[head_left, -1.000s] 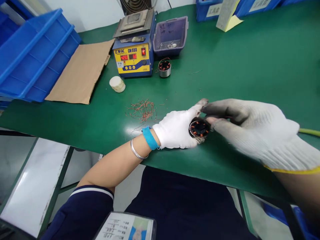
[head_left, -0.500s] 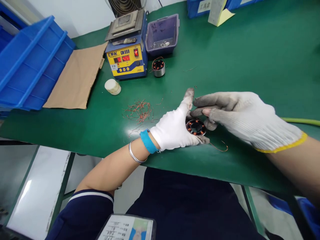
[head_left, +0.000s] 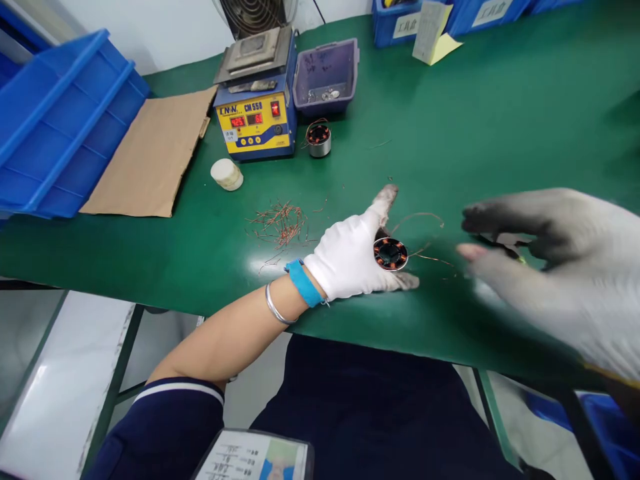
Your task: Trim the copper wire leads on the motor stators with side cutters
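My left hand, in a white glove with grey fingertips, holds a round black motor coil with copper windings between thumb and fingers. Thin copper wires stick out from the coil to the right over the green table. Off to the right and blurred by motion, my right hand is gloved too, with its thumb tip bare. Its fingers are curled around a small dark tool, mostly hidden by the hand.
Cut copper wire bits lie left of my left hand. Behind them are a white round container, a yellow-and-blue CM558 unit, a second coil and a purple bin. Cardboard and a blue crate stand left.
My right hand has moved away from the coil to the right and now has a dark tool in it. The coil's wires now show, spread to the right. My left hand stays around the coil.
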Available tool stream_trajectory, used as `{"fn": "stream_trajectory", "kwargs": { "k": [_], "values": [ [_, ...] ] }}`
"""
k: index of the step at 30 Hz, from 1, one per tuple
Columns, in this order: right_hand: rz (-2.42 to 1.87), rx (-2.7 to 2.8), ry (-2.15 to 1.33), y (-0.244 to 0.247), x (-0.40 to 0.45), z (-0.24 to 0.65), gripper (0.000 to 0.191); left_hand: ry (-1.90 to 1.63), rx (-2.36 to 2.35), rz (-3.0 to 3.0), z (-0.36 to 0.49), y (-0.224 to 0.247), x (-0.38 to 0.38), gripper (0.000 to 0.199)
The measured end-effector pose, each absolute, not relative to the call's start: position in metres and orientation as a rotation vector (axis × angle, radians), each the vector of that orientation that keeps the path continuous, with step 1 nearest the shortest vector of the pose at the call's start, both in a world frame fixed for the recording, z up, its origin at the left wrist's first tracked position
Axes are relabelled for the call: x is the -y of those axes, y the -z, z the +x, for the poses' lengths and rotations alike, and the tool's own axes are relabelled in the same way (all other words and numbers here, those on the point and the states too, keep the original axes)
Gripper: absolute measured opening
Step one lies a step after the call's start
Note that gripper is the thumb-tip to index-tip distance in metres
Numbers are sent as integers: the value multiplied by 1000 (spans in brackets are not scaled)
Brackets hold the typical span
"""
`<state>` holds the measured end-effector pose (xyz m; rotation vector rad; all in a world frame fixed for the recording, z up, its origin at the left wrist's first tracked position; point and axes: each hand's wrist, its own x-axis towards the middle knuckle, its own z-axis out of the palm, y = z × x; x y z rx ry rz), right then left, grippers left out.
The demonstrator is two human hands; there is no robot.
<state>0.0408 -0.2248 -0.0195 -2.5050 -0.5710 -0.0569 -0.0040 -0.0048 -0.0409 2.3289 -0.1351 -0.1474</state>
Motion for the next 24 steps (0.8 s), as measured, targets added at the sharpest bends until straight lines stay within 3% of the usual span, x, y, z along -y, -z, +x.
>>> {"fn": "stream_trajectory", "kwargs": {
  "k": [4,6,13,19,24],
  "values": [
    [-2435,1362,187,33,223,22,38,185,192,2237,-4,43,0,120],
    [-2475,1484,186,41,218,21,42,213,177,2208,-4,44,-2,117],
    [-2808,934,-461,26,208,25,37,239,178,2300,-3,37,-1,124],
    [-3036,737,-262,16,207,27,54,231,216,2383,-2,38,2,123],
    [-2942,1142,-477,22,210,47,56,232,225,2419,1,42,4,126]
  ]
}}
